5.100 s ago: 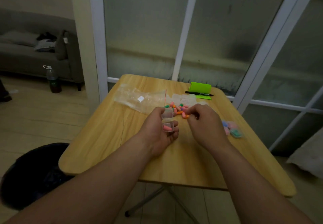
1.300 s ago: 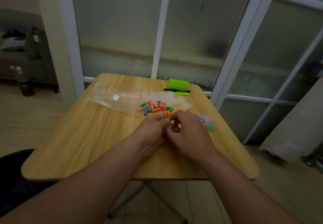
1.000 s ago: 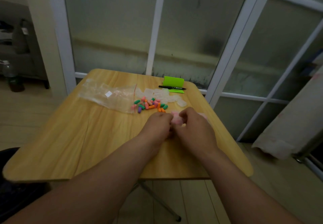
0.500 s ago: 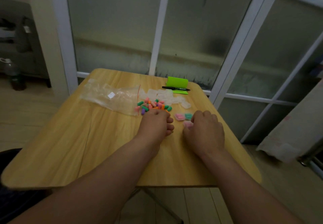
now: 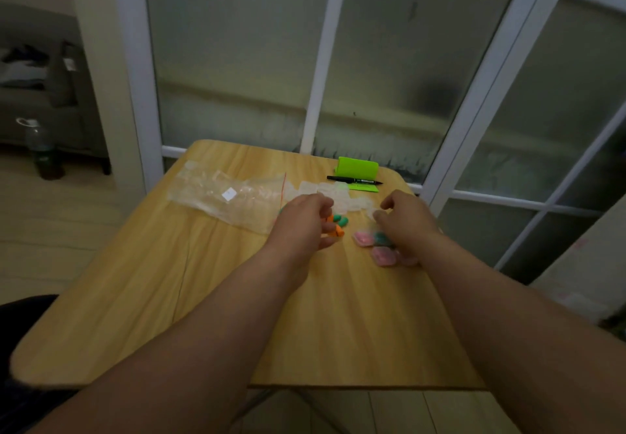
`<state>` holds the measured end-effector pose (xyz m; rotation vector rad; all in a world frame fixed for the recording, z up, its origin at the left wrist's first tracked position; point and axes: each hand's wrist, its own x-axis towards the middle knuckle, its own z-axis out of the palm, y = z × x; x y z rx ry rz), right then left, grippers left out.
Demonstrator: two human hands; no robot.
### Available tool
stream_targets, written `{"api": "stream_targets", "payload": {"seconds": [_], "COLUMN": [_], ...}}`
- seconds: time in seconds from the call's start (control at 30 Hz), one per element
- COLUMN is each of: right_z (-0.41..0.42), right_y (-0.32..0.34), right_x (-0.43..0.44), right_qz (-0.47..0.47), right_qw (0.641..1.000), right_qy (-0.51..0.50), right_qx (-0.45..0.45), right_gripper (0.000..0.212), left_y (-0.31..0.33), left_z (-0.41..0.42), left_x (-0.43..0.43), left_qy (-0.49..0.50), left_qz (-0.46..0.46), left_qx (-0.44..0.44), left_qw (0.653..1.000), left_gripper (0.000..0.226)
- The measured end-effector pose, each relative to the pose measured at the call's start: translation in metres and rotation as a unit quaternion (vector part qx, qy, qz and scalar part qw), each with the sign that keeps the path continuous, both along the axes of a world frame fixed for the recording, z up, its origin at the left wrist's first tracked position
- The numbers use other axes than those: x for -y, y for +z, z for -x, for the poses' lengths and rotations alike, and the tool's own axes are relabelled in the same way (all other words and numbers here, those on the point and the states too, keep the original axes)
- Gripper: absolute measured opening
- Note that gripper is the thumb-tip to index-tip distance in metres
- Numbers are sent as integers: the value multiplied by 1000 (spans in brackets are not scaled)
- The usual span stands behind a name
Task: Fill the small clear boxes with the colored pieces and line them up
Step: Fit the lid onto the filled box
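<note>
My left hand [image 5: 301,222] hovers with curled fingers over the loose colored pieces [image 5: 337,225]. Orange and green ones show at its fingertips, and whether it holds one is hidden. My right hand [image 5: 404,220] reaches to the near edge of the cluster of empty clear boxes [image 5: 338,196], its thumb and forefinger closing on one small clear box [image 5: 372,213]. Filled boxes lie together just left of my right wrist: a pink one [image 5: 363,238], a green one [image 5: 381,238] and another pink one [image 5: 384,256].
A crumpled clear plastic bag [image 5: 230,196] lies left of the pieces on the wooden table [image 5: 203,298]. A green holder [image 5: 357,169] and a black pen [image 5: 354,180] sit at the far edge by the glass door. A bottle [image 5: 42,149] stands on the floor at the left.
Both hands moved forward from resting as fists on the table. The left went onto the pile of pieces, the right up to the empty boxes. The filled box was set down earlier.
</note>
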<state>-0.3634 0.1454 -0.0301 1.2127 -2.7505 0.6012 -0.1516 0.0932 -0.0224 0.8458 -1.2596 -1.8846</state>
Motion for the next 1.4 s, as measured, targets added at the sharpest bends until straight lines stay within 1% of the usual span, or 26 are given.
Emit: {"api": "stream_targets", "payload": {"seconds": [0.1,0.17,0.27,0.33,0.4,0.47,0.53,0.6,0.67,0.7,0.8,0.9,0.97,1.03,1.17,1.23,1.4], "right_z": [3,4,1,-5,-14,-29,-52,-82,-108,-117,-138,-152,-159,-164,-167,-167,-167], "right_y": [-2,-5,-4,1,9,20,30,38,40,38,29,17,8,0,-5,-6,-9], "right_x": [15,21,21,16,8,-3,-18,-36,-51,-56,-66,-72,-75,-75,-71,-68,-65], "right_qz": [-25,-35,-39,-12,35,93,157,208,213,207,199,204,198,187,169,171,197], "right_qw": [1000,999,999,1000,998,992,977,944,907,893,867,849,845,849,860,851,815], "right_qy": [-7,-19,-23,-15,-1,17,47,84,114,121,127,126,137,153,162,166,175], "right_qx": [14,6,-2,20,52,82,137,241,345,380,439,471,477,471,454,468,516], "right_gripper": [22,21,27,36,42,35,25,17,16,17,17,13,18,25,24,27,33], "left_y": [0,0,-1,-2,-2,-2,-1,-1,-1,-1,2,5,5,5,3,2,4], "left_z": [-2,-3,-6,-8,-11,-15,-21,-29,-39,-45,-65,-88,-104,-116,-128,-128,-119], "left_x": [0,-1,-4,-5,-8,-11,-17,-23,-28,-29,-33,-33,-32,-30,-30,-30,-32], "left_qy": [-7,-13,-20,-29,-43,-56,-62,-73,-97,-112,-140,-178,-198,-206,-207,-199,-186], "left_qz": [0,1,10,22,30,55,104,150,179,191,229,259,262,262,241,234,224], "left_qx": [2,9,16,22,24,38,72,99,104,105,117,142,160,178,179,174,173], "left_qw": [1000,1000,1000,999,998,996,990,981,974,969,956,939,931,926,931,936,941], "left_gripper": [30,29,26,25,24,20,17,21,31,35,40,36,33,30,26,25,26]}}
